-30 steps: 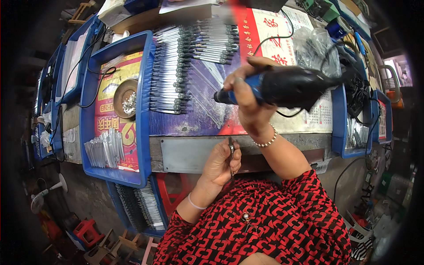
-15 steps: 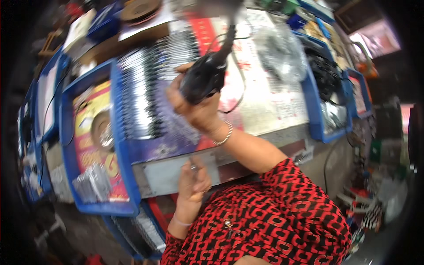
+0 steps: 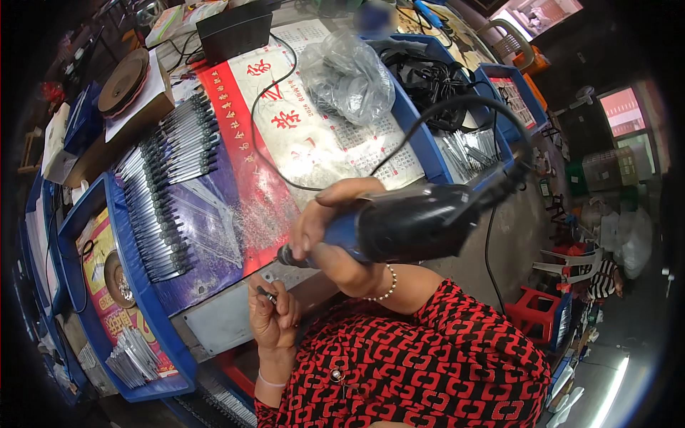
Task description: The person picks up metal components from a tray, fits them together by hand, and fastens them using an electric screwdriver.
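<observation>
My right hand (image 3: 341,264) is wrapped around a corded electric screwdriver (image 3: 417,225) with a blue front and black rear. Its black nose points left and down, close above my left hand. The fingertips of my left hand (image 3: 275,324) pinch a small dark metal piece (image 3: 267,294) near the bench's front edge; most of it is hidden by the fingers. The nose and the piece look slightly apart. Further left, rows of slim silvery rods with black fittings (image 3: 153,214) lie on a purple printed sheet (image 3: 207,235).
A blue tray (image 3: 187,335) at the left holds thin silvery strips (image 3: 134,357) and a round brown dish (image 3: 114,274). A clear plastic bag (image 3: 346,78) lies on a printed calendar sheet. The screwdriver's black cord (image 3: 524,128) loops right. Another blue tray (image 3: 417,139) contains black parts.
My right hand has brought the screwdriver down and toward me, turning its nose to the left beside my left hand. My left hand keeps its pinch. The view has swung.
</observation>
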### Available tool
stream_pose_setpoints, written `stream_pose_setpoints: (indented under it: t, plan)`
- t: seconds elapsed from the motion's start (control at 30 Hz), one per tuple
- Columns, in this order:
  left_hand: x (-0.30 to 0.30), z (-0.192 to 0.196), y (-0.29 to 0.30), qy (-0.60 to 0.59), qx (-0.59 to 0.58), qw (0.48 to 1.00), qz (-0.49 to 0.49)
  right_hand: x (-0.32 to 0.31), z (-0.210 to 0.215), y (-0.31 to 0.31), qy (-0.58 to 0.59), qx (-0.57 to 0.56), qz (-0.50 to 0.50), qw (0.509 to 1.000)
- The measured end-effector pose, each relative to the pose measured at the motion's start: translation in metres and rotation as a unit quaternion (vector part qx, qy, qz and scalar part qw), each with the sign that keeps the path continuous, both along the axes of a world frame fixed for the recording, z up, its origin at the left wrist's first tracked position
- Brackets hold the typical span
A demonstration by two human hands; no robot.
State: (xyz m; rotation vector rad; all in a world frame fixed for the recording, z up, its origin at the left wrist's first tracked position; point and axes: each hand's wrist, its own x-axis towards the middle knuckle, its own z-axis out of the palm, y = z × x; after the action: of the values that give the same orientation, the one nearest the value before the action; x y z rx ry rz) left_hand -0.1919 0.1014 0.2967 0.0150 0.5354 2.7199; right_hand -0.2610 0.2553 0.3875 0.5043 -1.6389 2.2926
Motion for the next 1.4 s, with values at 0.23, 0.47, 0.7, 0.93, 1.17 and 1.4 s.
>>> stream_pose_setpoints:
  t: [0.23,0.47,0.7,0.93,1.17,1.4]
  plan:
    - [0.003,0.005,0.032,-0.236,0.080,0.968,-0.032,0.019,0.026,0.029,0.080,-0.103,0.043,0.991]
    - [-0.001,0.009,0.044,-0.274,0.131,0.949,-0.080,0.028,0.024,0.038,0.110,-0.136,0.055,0.983]
    - [0.001,0.012,0.039,-0.274,0.137,0.948,-0.081,0.026,0.020,0.039,0.152,-0.079,0.116,0.978]
    - [0.003,0.011,0.036,-0.270,0.124,0.951,-0.085,0.029,0.020,0.034,0.152,-0.045,0.142,0.977]
    - [0.005,0.007,0.048,-0.342,-0.037,0.938,-0.041,0.018,0.032,0.043,0.186,0.032,0.167,0.968]
    - [0.004,0.001,0.037,-0.195,0.010,0.981,-0.011,0.021,0.032,0.039,0.196,-0.010,0.068,0.978]
